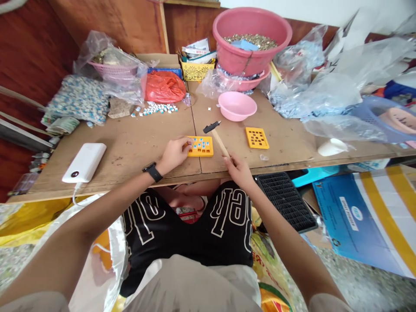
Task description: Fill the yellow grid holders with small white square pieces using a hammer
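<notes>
Plywood tabletop (136, 149) spreads before you. Your left hand (173, 155) rests unclenched on the edge of a yellow plastic grid (200, 146) set with small blue pieces; your right hand (238, 171) grasps a wooden-handled hammer (218, 139). Nearby sit a second yellow grid (256, 138), a pink bowl (237, 106) and a white power bank (83, 162).

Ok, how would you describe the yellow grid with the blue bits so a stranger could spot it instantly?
On the wooden table, find the pink bowl, then look down and left to a small yellow plastic grid beside the left hand. Unlike the other yellow grid to its right, with dark holes, this one has blue pieces in its holes.
</notes>
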{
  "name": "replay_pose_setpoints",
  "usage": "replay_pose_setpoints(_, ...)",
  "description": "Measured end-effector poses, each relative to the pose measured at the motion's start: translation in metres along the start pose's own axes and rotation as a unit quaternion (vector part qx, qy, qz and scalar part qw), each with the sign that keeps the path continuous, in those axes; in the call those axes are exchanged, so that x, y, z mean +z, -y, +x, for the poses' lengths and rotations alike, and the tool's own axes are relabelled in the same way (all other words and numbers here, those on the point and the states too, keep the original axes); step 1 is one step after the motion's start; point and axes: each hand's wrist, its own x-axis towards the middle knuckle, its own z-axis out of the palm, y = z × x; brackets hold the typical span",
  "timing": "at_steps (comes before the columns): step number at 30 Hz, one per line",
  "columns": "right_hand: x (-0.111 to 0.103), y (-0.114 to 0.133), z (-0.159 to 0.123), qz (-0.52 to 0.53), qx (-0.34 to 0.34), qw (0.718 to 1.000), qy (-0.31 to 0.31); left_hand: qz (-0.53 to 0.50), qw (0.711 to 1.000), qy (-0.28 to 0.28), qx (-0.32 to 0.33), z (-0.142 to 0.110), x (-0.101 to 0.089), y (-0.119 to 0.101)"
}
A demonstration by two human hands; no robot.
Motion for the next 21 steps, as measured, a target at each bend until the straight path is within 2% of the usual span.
replay_pose_setpoints(3,-0.008,0.002,-0.011,-0.107,-0.083,0.991,-0.015,-0.002,1.0,0.008,0.006,0.006,0.001,0.001)
replay_pose_setpoints(7,-0.013,0.004,-0.018,-0.164,-0.084,0.983,-0.014,0.009,0.999,0.033,0.025,0.013,-0.003,0.0)
replay_pose_setpoints(10,-0.016,0.004,-0.021,-0.187,-0.081,0.979,-0.016,0.07,0.995,0.059,0.05,0.011,-0.009,-0.002)
replay_pose_setpoints(13,-0.021,0.003,-0.023,-0.193,-0.077,0.978,0.021,0.112,0.99,0.064,0.059,0.005,-0.013,-0.004)
replay_pose_setpoints(16,-0.026,0.001,-0.023,-0.196,-0.063,0.977,0.063,0.094,0.993,0.057,0.04,0.004,-0.014,-0.002)
replay_pose_setpoints(21,-0.028,0.003,-0.018,-0.193,-0.061,0.975,0.085,-0.011,0.997,0.075,-0.029,0.02,-0.014,0.011)
